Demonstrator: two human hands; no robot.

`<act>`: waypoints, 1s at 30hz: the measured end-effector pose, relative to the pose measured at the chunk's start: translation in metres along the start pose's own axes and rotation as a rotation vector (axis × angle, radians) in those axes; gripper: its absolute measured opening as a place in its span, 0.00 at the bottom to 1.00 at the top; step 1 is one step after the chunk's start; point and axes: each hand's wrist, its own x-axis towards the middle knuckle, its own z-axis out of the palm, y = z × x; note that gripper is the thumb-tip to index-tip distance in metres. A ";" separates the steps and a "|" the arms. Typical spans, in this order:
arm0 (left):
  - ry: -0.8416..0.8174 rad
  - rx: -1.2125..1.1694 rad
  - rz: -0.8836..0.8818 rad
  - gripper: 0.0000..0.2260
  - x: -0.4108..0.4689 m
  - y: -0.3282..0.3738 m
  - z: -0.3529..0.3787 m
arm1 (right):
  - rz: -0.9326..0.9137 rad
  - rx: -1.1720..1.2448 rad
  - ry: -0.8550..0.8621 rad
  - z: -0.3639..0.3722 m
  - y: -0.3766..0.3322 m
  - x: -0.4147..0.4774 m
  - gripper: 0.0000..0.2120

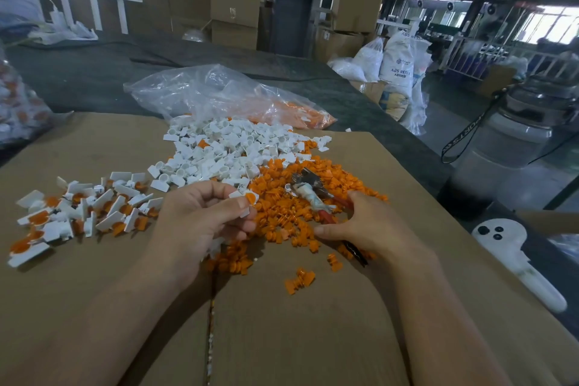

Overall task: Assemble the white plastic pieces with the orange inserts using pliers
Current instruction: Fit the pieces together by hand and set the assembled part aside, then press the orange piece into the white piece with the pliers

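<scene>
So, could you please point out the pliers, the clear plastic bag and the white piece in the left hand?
pliers (310,193), head view, on the taped middle section.
clear plastic bag (200,91), head view, on its crumpled top.
white piece (249,198), head view, on its round orange face.

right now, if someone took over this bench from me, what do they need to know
Left hand: pinches a white piece with an orange insert seated in it.
Right hand: lies over the handles of the pliers, whose head rests on the loose orange inserts; a firm grip cannot be told.
On the cardboard sheet: loose white pieces ahead, the orange pile under the hands, more orange in the plastic bag behind.
Done: a heap of finished pieces at the left.
Left: probably squeeze the held piece, then work through both big piles.
</scene>
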 end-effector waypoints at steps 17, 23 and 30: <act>0.088 -0.106 0.031 0.03 0.005 -0.002 -0.002 | -0.360 0.243 0.378 -0.004 -0.009 -0.006 0.24; 0.158 -0.143 0.102 0.06 0.006 0.000 -0.001 | -0.538 0.204 0.339 0.005 -0.019 -0.011 0.22; 0.160 -0.125 0.139 0.07 0.006 -0.001 0.000 | -0.593 0.259 0.222 0.010 -0.027 -0.015 0.25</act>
